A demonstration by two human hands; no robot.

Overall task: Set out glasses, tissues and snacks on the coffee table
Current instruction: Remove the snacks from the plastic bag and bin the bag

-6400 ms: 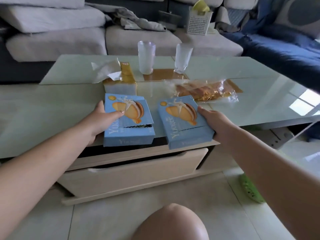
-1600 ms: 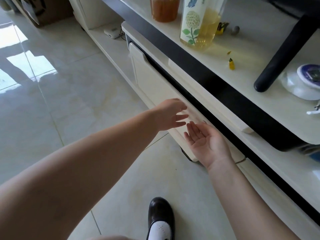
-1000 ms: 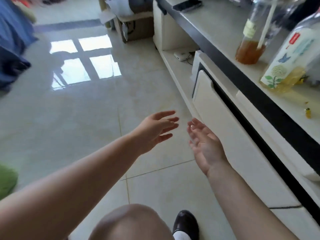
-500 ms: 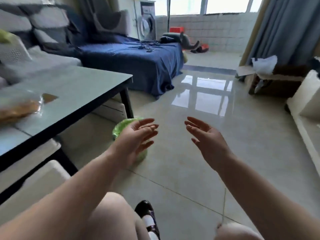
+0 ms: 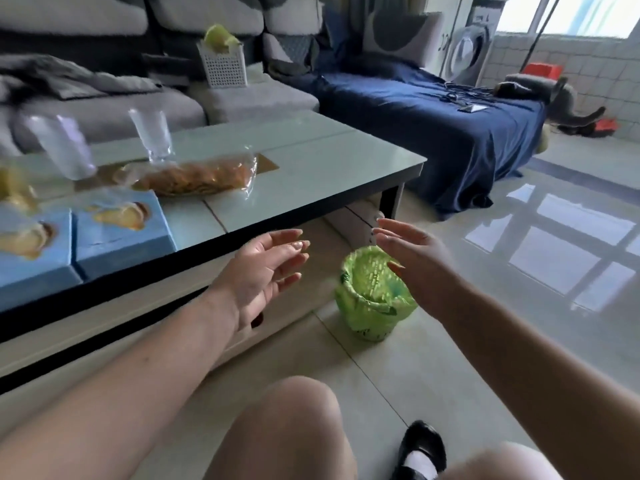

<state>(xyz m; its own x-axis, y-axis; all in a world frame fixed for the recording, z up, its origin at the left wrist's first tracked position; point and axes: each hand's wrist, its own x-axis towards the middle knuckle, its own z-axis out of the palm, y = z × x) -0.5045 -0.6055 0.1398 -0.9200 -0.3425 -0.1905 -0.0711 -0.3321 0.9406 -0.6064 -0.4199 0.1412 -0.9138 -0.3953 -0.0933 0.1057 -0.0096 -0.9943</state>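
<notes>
Closest in, two bare knees and a black shoe with a white sock sit over the pale tiled floor. Above them both arms reach forward. The left hand hangs in the air with its fingers spread and loosely curled, palm turned inward, holding nothing. The right hand faces it, fingers likewise apart and empty. Between and just beyond the hands stands a small bin lined with a green bag on the floor, beside the desk's corner.

The desk lies to the left of both hands, its dark front edge just behind the left hand's fingertips. Nearest on its top, well left of the left hand, are two blue snack boxes side by side. Behind them lies a clear bag of golden snacks, and a yellowish pack, too blurred to read, shows at the far left edge. Farther back stand two clear glasses, apart from each other, the left one smeared by blur.

Beyond the desk runs a grey sofa carrying a white basket, then a blue-covered couch.
</notes>
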